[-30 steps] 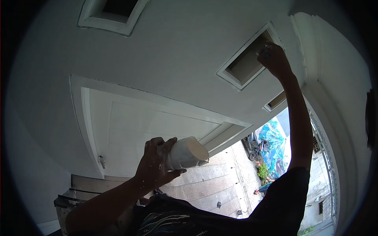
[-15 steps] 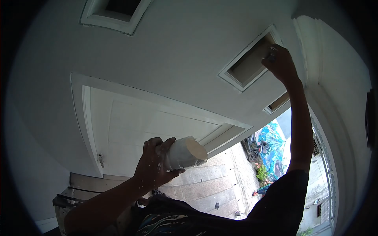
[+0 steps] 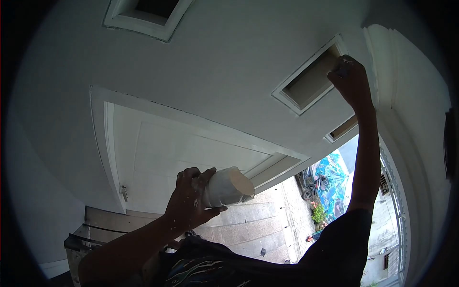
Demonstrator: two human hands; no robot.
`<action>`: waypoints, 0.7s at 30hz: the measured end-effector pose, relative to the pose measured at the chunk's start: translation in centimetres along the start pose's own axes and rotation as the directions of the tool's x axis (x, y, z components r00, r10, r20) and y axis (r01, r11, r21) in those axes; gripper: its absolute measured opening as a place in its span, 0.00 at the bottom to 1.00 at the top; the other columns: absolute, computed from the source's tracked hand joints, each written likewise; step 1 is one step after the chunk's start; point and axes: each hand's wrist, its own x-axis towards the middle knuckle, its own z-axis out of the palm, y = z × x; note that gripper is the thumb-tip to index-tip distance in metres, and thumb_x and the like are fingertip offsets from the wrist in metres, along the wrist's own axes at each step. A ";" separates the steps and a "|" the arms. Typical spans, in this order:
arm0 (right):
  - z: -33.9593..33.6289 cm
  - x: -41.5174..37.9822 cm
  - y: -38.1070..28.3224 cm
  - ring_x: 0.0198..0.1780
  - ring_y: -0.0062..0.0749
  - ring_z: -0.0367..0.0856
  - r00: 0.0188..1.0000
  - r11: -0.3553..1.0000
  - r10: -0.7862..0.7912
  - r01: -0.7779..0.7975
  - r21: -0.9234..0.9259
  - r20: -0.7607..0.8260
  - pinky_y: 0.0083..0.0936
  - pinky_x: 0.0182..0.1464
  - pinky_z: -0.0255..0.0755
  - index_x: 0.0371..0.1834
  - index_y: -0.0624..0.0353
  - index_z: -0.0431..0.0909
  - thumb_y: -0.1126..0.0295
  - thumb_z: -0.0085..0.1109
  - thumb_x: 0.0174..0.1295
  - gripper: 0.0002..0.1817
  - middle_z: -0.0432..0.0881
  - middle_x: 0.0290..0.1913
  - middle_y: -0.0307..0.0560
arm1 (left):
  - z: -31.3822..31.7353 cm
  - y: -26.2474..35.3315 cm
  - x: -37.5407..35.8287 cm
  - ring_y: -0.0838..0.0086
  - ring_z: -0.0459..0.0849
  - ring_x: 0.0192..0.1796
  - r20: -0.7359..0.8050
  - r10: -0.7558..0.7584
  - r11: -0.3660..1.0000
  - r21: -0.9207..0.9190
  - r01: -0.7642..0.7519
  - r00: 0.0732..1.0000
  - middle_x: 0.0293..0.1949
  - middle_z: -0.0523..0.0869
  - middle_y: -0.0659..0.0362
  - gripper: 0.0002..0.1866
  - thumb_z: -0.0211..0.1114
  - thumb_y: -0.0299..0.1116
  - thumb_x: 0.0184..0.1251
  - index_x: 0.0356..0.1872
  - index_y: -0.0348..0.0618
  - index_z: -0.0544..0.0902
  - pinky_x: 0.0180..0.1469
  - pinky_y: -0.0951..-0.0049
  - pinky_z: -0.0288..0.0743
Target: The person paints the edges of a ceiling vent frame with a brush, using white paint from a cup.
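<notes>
My left hand [image 3: 189, 196] is wrapped round a white plastic container [image 3: 222, 189] with a cut, uneven rim, tilted to the right. Pale beige material shows at its mouth, and light specks dot the hand and wrist. My right hand [image 3: 353, 83] is raised at full reach to the right end of a small white-framed opening [image 3: 285, 103] in the wall. Its fingers are closed in a pinch against the inner edge of the frame; what they hold is hidden in shadow.
A white panelled door [image 3: 181, 148] with a handle [image 3: 125, 193] lies below the openings. Another framed opening [image 3: 165, 33] is at upper left, a smaller one [image 3: 342, 128] at right. Beyond are tiled paving [image 3: 248, 225], a motorcycle [image 3: 310, 187], plants [image 3: 318, 215] and a blue patterned sheet [image 3: 334, 179].
The view has shifted slightly, so the wall and openings sit a little lower and to the right. My right hand stays at the opening's right end; my left still holds the container.
</notes>
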 end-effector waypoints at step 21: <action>0.1 -1.8 1.1 0.40 0.47 0.88 0.989 0.990 -0.122 0.127 0.058 -0.086 0.36 0.48 0.82 0.31 0.64 0.84 0.71 0.67 0.54 0.07 0.87 0.42 0.55 | -0.3 0.1 0.3 0.51 0.74 0.59 -0.011 0.009 1.000 -0.012 -0.009 1.000 0.56 0.73 0.43 0.55 0.90 0.49 0.42 0.72 0.39 0.72 0.59 0.51 0.80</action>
